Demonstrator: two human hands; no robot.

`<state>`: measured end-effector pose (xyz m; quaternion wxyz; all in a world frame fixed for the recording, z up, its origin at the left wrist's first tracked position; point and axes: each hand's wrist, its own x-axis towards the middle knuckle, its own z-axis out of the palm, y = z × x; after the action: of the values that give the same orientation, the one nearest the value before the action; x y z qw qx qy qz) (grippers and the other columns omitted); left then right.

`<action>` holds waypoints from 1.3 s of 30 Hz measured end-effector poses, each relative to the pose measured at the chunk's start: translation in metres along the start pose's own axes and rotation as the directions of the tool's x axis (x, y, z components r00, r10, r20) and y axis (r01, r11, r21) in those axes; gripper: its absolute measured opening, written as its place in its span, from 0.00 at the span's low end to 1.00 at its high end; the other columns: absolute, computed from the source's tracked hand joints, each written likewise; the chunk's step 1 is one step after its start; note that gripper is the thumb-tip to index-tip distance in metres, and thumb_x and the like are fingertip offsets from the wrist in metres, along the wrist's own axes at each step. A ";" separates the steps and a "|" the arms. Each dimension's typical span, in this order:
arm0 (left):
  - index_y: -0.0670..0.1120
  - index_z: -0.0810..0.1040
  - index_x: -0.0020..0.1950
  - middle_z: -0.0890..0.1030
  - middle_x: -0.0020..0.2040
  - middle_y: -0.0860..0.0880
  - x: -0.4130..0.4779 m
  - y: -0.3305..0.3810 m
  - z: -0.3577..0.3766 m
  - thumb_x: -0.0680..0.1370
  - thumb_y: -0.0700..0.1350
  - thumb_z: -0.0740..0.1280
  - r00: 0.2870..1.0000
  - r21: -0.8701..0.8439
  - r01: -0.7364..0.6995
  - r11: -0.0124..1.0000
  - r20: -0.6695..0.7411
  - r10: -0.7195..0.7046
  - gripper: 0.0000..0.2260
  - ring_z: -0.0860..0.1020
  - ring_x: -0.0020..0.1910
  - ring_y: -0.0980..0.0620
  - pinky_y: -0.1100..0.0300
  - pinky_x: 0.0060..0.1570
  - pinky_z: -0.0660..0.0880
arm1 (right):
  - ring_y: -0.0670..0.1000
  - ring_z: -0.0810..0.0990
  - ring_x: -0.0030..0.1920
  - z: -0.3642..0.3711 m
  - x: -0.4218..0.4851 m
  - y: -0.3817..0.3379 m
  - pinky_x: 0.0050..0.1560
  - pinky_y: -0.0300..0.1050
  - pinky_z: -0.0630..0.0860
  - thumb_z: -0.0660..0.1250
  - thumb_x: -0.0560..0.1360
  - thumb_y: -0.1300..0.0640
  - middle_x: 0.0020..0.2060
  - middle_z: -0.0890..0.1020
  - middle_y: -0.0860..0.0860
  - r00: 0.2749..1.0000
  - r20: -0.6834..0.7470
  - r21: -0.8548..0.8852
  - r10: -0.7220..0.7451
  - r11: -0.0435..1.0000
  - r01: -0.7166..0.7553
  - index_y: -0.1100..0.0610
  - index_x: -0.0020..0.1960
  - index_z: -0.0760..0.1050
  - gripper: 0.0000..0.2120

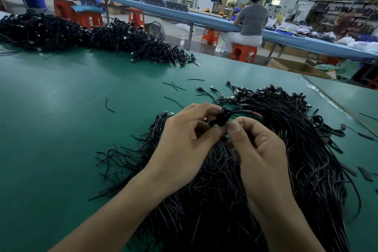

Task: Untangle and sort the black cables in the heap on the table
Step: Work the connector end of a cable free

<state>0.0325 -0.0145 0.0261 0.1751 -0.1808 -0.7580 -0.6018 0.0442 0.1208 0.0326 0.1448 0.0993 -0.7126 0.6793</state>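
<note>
The left hand (184,139) and right hand (257,145), fingers curled, pinch a knot of black cables (222,117) between their fingertips, just above the heap (296,139) on the green table (61,108). Beyond the fingers lie loose cable ends (204,90). Farther off is a second heap (61,30).

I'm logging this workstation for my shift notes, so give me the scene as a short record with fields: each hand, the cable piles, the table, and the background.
Left: left hand grips a small cable bundle
Right: right hand pinches the same bundle
Below hands: near heap of black cables
Far side: far heap of black cables
Surface: green table, loose cable pieces scattered on it
Background: seated person, back turned
</note>
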 end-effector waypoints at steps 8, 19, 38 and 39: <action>0.44 0.85 0.51 0.83 0.51 0.53 -0.003 0.011 -0.005 0.73 0.41 0.64 0.956 0.034 -0.290 0.956 -0.041 0.291 0.12 0.81 0.55 0.53 0.63 0.53 0.76 | 0.45 0.70 0.30 -0.012 0.005 -0.003 0.28 0.34 0.70 0.69 0.68 0.52 0.33 0.74 0.54 0.941 0.190 0.350 0.280 0.876 -0.331 0.58 0.42 0.82 0.10; 0.58 0.72 0.52 0.81 0.50 0.52 -0.001 0.003 -0.001 0.64 0.55 0.81 0.992 -0.304 -0.014 0.952 -0.124 -0.025 0.24 0.84 0.50 0.52 0.56 0.47 0.81 | 0.45 0.70 0.34 -0.012 0.001 -0.007 0.34 0.34 0.70 0.69 0.70 0.47 0.33 0.76 0.48 0.991 0.137 0.170 0.009 0.985 -0.032 0.51 0.41 0.81 0.08; 0.57 0.74 0.50 0.83 0.45 0.57 -0.007 0.004 0.007 0.79 0.49 0.69 0.985 0.078 -0.172 0.982 0.012 0.172 0.05 0.81 0.46 0.58 0.70 0.44 0.74 | 0.57 0.74 0.33 -0.021 0.006 0.000 0.33 0.54 0.74 0.66 0.78 0.55 0.34 0.80 0.48 0.981 0.036 -0.237 -0.190 0.952 0.193 0.50 0.43 0.79 0.06; 0.60 0.70 0.52 0.83 0.47 0.59 -0.008 0.002 0.008 0.77 0.49 0.72 0.990 0.032 -0.140 0.990 -0.007 0.140 0.11 0.82 0.45 0.59 0.71 0.44 0.75 | 0.56 0.75 0.34 -0.020 0.005 -0.001 0.36 0.54 0.74 0.67 0.78 0.57 0.36 0.81 0.46 0.978 0.038 -0.258 -0.206 0.943 0.209 0.48 0.43 0.79 0.06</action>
<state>0.0399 -0.0072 0.0221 0.2234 -0.2278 -0.7520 -0.5768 0.0411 0.1409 0.0360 0.2236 0.1573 -0.7820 0.5602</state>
